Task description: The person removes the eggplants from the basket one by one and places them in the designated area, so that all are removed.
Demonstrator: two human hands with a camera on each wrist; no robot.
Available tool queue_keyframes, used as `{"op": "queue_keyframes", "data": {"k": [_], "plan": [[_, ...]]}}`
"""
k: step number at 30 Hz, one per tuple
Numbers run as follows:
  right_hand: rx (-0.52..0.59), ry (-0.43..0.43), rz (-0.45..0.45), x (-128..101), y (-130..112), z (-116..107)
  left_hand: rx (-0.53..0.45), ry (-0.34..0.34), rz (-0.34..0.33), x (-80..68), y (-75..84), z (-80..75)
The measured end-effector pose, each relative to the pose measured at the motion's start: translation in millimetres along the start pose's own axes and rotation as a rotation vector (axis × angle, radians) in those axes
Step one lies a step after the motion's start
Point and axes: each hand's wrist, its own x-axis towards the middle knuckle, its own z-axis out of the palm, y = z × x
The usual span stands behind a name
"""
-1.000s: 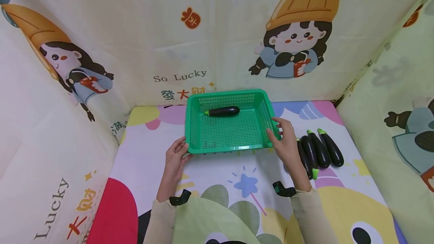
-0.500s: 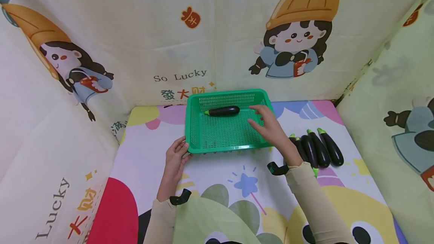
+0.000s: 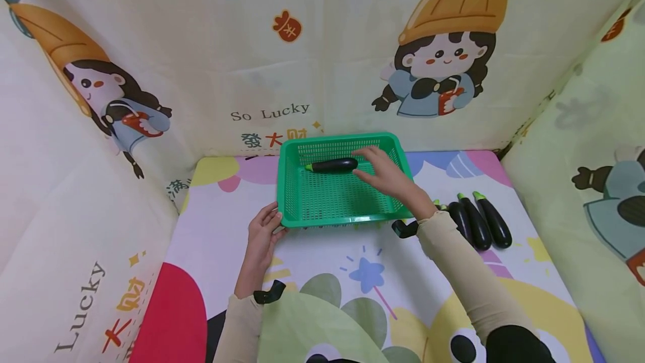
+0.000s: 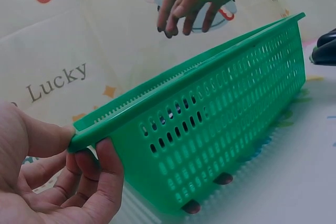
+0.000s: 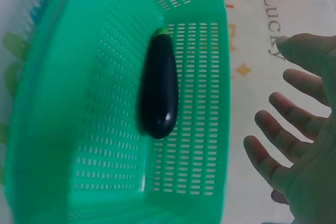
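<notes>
Cartoon-print cloth walls w/ "So Lucky" lettering close in a table (image 3: 322, 273) under a bright kids' mat. Left hand (image 3: 262, 234) pinches the near-left corner of the green plastic basket (image 3: 289, 184), thumb on the rim, fingers curled beneath. Inside, along the far wall, lies one eggplant (image 3: 332, 165), stem end to the left. Right hand (image 3: 385, 172) hovers over the basket interior, fingers spread & relaxed, tips just beside the eggplant's rounded end, holding nothing. Further right, more eggplants (image 3: 484, 220) lie side by side on the mat. Risk: smooth glossy skin, so a loose grab could let it roll or slip; the reaching sleeve could knock the basket rim.
</notes>
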Motion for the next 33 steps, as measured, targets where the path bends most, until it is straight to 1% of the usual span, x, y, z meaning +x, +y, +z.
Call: {"op": "queue_keyframes", "data": {"k": [6, 9, 13, 19, 22, 27, 33], "plan": [[-0.042, -0.032, -0.032, 18, -2, -3, -0.004, -0.009, 0.009, 0.4, -0.4, 1.8], [-0.032, -0.057, -0.008, 26, 1, -3, -0.006, -0.013, 0.003, 0.9, -0.9, 2.1], [0.012, -0.104, 0.019, 36, 7, 3, -0.008, 0.0, -0.005, 1.2, -1.3, 1.7], [0.017, -0.145, 0.024, 50, 18, 15, -0.003, 0.0, 0.009, -0.9, -0.8, 1.7], [-0.027, -0.166, 0.032, 60, 25, 22, 0.004, 0.003, 0.012, -1.7, -0.2, 1.2], [-0.15, -0.208, 0.041, 73, 29, 32, 0.008, 0.008, 0.008, -1.1, 0.0, 1.2], [-0.212, -0.235, 0.042, 81, 33, 35, 0.018, 0.004, 0.022, -1.2, -0.8, 1.0]]}}
